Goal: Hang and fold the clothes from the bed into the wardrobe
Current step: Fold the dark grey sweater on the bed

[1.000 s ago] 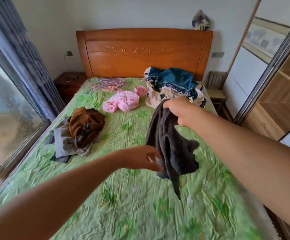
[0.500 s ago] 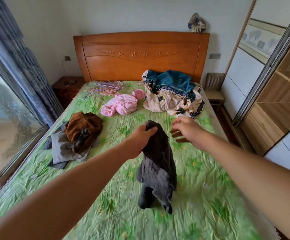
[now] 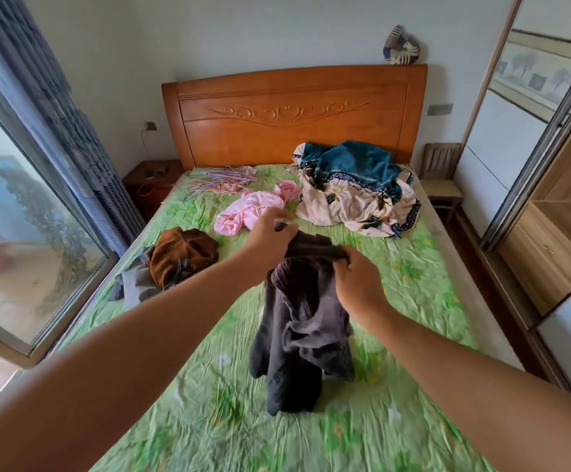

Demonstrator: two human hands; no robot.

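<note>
A dark grey garment (image 3: 303,321) hangs over the middle of the bed (image 3: 413,277), its lower end resting on the green sheet. My left hand (image 3: 270,238) grips its top edge on the left, and my right hand (image 3: 357,279) grips the top edge on the right. A pink garment (image 3: 250,212) lies beyond my left hand. A brown garment (image 3: 182,255) sits on a grey one (image 3: 134,284) at the bed's left side. Near the headboard lies a teal and cream patterned heap (image 3: 355,185). The open wardrobe (image 3: 556,229) with wooden shelves stands at the right.
A bundle of thin coloured hangers (image 3: 219,180) lies at the head of the bed on the left. A small wooden chair (image 3: 442,178) stands between bed and wardrobe. A nightstand (image 3: 151,178) is left of the headboard. A large window with a curtain (image 3: 56,107) runs along the left.
The garment passed from my right hand to my left, then my right hand took hold of its top edge too. Both hands now hold it, and its lower end has reached the sheet.
</note>
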